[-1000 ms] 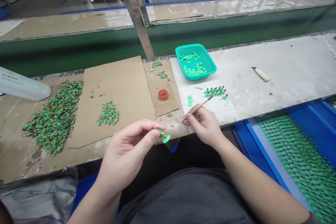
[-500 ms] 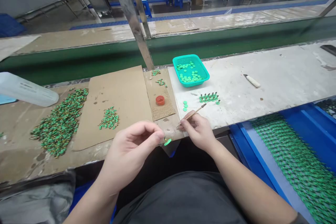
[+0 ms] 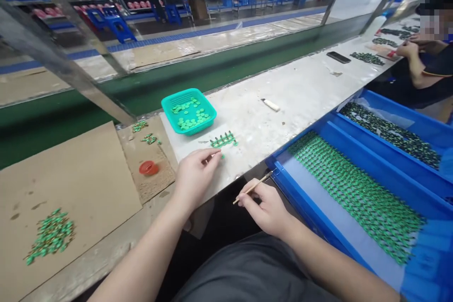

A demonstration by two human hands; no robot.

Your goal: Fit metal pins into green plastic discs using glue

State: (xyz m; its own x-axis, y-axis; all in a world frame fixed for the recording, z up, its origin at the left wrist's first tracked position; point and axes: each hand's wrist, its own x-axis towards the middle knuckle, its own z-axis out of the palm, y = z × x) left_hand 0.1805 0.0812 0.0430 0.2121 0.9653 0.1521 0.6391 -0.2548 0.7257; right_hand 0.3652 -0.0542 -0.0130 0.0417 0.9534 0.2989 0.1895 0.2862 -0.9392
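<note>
My left hand [image 3: 198, 170] is over the white table surface, thumb and fingers pinched on a small green piece [image 3: 222, 156] that shows just past the fingertips. Right beyond it stands a row of green discs with dark upright tips [image 3: 223, 139]. My right hand [image 3: 264, 203] is closed around a thin brush [image 3: 253, 188], near the table's front edge. Behind my left hand sits a turquoise basket [image 3: 171, 121] holding loose green discs. A red cap [image 3: 148, 168] lies on a cardboard piece to the left.
Small green and gold parts [image 3: 53, 235] lie on cardboard [image 3: 95, 170] at left. Farther along are a white-handled knife [image 3: 271, 104] and a dark phone [image 3: 339, 57]. Blue trays [image 3: 311, 212] with green pieces stand at right. Another person's hands [image 3: 408, 49] are at the upper right.
The view has turned right. My left hand has moved from the front edge to beside the row of discs, with its green piece. My right hand, with the brush, is now nearer the blue tray.
</note>
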